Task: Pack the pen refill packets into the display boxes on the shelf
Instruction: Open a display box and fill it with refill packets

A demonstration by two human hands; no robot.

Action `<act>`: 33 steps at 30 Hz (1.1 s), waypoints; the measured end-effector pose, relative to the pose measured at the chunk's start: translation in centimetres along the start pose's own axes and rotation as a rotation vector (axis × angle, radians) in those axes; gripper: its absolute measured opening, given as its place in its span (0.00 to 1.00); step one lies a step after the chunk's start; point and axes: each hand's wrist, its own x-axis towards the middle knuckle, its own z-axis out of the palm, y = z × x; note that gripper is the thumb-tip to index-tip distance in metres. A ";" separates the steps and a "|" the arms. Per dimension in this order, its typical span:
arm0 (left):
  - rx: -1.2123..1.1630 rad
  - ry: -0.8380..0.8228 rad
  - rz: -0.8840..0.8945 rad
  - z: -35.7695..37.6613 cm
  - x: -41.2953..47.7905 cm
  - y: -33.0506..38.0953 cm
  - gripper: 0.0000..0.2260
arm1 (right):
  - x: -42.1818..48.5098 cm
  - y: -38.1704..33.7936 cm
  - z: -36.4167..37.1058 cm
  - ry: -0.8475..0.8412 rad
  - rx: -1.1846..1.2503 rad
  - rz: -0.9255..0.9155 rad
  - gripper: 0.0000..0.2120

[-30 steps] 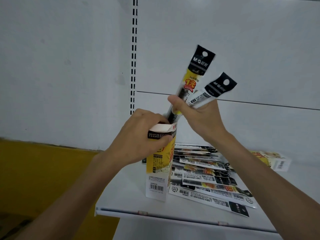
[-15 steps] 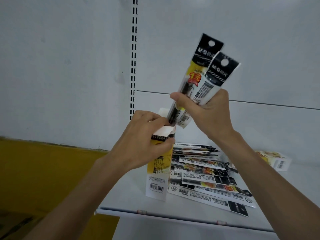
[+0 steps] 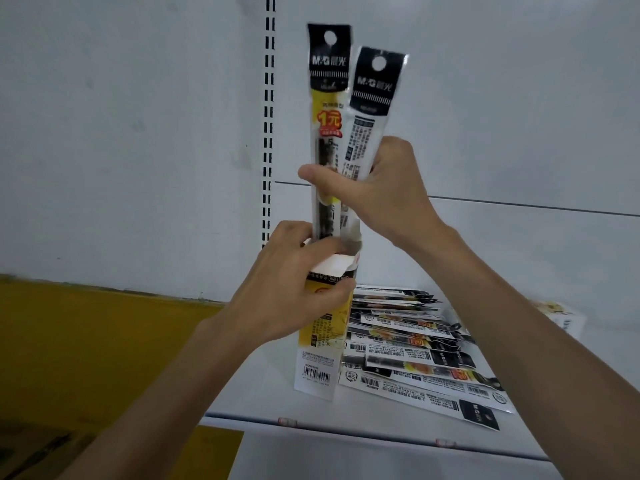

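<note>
Fingers of right hand [image 3: 384, 192] gripping refill packets [image 3: 329, 109], left hand [image 3: 284, 296] clasping display box [image 3: 317, 370] near shelf [image 3: 249, 396] edge

We see a slotted upright [image 3: 268, 133] at twelve o'clock on the white panel [image 3: 104, 133]. At eight o'clock, a yellow surface [image 3: 86, 341].

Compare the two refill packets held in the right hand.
The yellow packet shows its front, with a red price badge; the white packet shows small black print. The yellow packet stands nearly upright and reaches higher; the white packet leans slightly right and tops out lower. Both have black headers with a hang hole and are gripped together by the right hand.
</note>
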 end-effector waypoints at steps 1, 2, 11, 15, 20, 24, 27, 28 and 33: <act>0.002 0.012 0.006 0.0 -0.1 0.0 0.18 | -0.1 0.4 0.2 -0.011 -0.019 0.023 0.11; 0.004 0.022 0.010 0.0 -0.1 -0.1 0.18 | -0.3 1.1 0.2 -0.021 -0.033 0.059 0.12; -0.098 -0.012 -0.004 0.0 0.2 -0.7 0.22 | -1.2 2.4 -1.6 0.047 -0.017 0.118 0.15; -0.205 -0.016 -0.052 0.3 0.0 -0.5 0.20 | -2.8 3.6 -0.2 -0.168 -0.049 0.314 0.09; -0.264 -0.007 -0.140 0.5 -0.4 -0.4 0.17 | -2.6 3.9 -1.5 -0.285 0.131 0.446 0.07; -0.215 -0.058 -0.130 0.7 -0.6 -0.5 0.25 | -1.3 3.4 -2.1 -0.042 0.169 0.369 0.09; -0.215 -0.019 -0.130 0.8 -0.8 -0.5 0.28 | -1.5 3.8 -2.0 -0.191 0.036 0.428 0.08; -0.221 -0.008 -0.128 0.9 -0.8 -0.4 0.28 | -1.7 3.9 -2.1 -0.266 -0.009 0.452 0.06; -0.316 0.035 -0.171 1.8 -1.5 0.4 0.30 | -1.7 4.1 -2.8 -0.312 0.020 0.486 0.09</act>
